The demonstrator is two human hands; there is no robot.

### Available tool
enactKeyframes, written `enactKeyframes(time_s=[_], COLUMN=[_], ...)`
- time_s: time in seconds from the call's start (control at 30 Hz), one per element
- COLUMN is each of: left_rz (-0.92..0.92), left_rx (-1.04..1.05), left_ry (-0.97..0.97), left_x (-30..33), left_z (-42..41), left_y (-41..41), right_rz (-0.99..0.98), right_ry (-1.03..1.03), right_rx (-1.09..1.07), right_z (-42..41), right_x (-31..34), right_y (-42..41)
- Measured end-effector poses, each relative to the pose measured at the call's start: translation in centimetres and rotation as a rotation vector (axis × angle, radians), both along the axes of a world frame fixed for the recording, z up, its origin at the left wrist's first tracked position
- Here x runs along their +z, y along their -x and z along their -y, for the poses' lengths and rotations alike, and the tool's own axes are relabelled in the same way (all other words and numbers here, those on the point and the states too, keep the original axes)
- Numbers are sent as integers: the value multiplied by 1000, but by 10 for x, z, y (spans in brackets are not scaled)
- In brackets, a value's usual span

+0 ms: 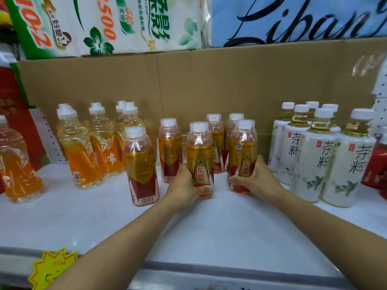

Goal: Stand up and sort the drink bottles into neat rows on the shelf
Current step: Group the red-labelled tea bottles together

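Head camera showed our left hand [184, 188] with its fingers wrapped around the base of a gold-and-red energy drink bottle [200, 160], thumb across the front of the label. Our right hand [256, 178] had its fingers closed in the same way on a second gold-and-red bottle [243, 155], just to the right. Both bottles stood upright on the white shelf [209, 227], near each other but apart, labels facing us.

Behind them we saw three more of the same bottles upright: one [170, 149] to the left and two [215, 141] [234, 126] partly hidden at the back. A sixth [141, 166] stood forward on the left, its barcode turned to us.

Farther left stood a cluster of orange drink bottles [98, 143], and one more [17, 162] at the frame's edge. On the right were white-labelled tea bottles [314, 155] in close ranks. A cardboard panel [230, 80] backed the shelf, with tissue packs [104, 24] above it. A yellow starburst price tag [52, 268] hung on the shelf's front lip.
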State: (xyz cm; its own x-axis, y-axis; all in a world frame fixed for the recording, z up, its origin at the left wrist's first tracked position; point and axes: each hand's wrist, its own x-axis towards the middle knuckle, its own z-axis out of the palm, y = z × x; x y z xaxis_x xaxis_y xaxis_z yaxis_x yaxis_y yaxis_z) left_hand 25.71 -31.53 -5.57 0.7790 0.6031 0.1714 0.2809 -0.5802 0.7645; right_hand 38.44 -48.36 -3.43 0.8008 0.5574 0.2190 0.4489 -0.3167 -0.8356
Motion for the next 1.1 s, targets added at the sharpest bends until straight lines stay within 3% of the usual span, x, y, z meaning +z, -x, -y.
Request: enactKeyframes(time_s=[0.33, 0.47, 0.53, 0.63, 0.7, 0.77, 0.87, 0.93, 1.0, 1.1], left_rz=[23, -17, -43, 39, 162, 317, 557, 609, 455, 253], left_rx=[47, 4, -22, -33, -38, 1, 262, 445, 452, 196], left_ry=[26, 41, -27, -174, -313, -476, -587, -411, -119, 228], left_x=[-5, 0, 6, 18, 22, 22, 18, 16, 17, 17], left_z=[7, 8, 15, 28, 32, 28, 6, -19, -44, -59], left_y=[-55, -48, -33, 7, 38, 67, 99, 109, 114, 114], right_rz=[15, 13, 168, 585, 770, 828, 653, 428, 177, -112], right_ry=[-49, 80, 99, -109, -239, -238, -169, -150, -116, -129], right_rx=[38, 29, -54, -186, -146, 14, 294, 354, 315, 229], right_z=[-8, -9, -8, -8, -16, -31, -61, -88, -121, -162], right_x=[-8, -8, -9, 0, 11, 16, 17, 14, 13, 13], right_y=[-19, -24, -20, 4, 23, 42, 70, 81, 82, 78])
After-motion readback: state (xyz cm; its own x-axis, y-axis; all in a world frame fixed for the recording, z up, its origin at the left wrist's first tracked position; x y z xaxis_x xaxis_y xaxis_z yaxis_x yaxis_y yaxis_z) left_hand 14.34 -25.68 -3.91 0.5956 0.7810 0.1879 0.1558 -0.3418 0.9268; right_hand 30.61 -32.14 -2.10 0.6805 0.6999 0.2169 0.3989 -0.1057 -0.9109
